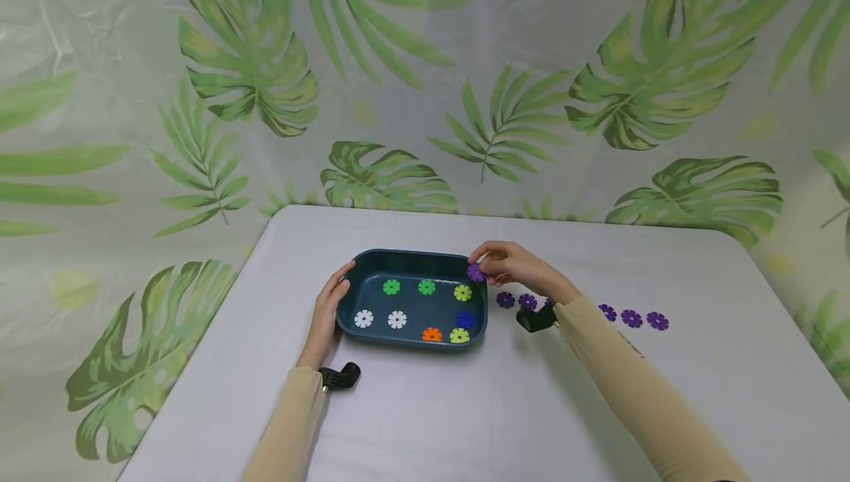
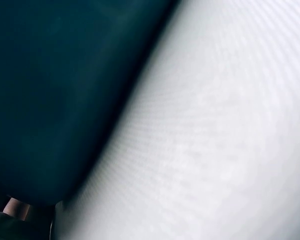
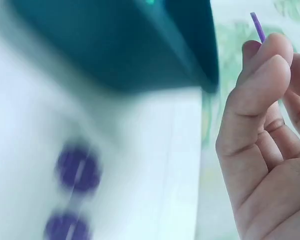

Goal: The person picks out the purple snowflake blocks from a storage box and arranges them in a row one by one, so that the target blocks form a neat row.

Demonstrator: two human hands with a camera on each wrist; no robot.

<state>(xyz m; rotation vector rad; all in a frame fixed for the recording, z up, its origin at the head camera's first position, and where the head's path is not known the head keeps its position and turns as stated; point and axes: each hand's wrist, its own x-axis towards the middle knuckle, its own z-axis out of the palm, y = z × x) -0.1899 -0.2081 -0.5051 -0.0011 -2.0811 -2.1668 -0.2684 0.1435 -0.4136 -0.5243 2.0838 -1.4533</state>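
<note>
My right hand (image 1: 514,264) pinches a purple notched plastic disc (image 1: 476,272) over the right back corner of a dark teal tray (image 1: 412,344). In the right wrist view the disc (image 3: 258,27) shows edge-on between thumb and fingertips. My left hand (image 1: 325,312) holds the tray's left end, its thumb by the rim; in the left wrist view little more than fingertips (image 2: 15,209) show beside the tray wall (image 2: 65,100). Inside the tray lie green (image 1: 392,287), white (image 1: 363,319), yellow-green (image 1: 462,293), orange (image 1: 432,334) and blue (image 1: 465,319) discs, spaced apart.
Several more purple discs (image 1: 631,318) form a row on the white table (image 1: 412,423), right of the tray; the right wrist and its camera (image 1: 536,318) cover part of that row. Behind the table's far edge hangs a leaf-patterned sheet (image 1: 398,98).
</note>
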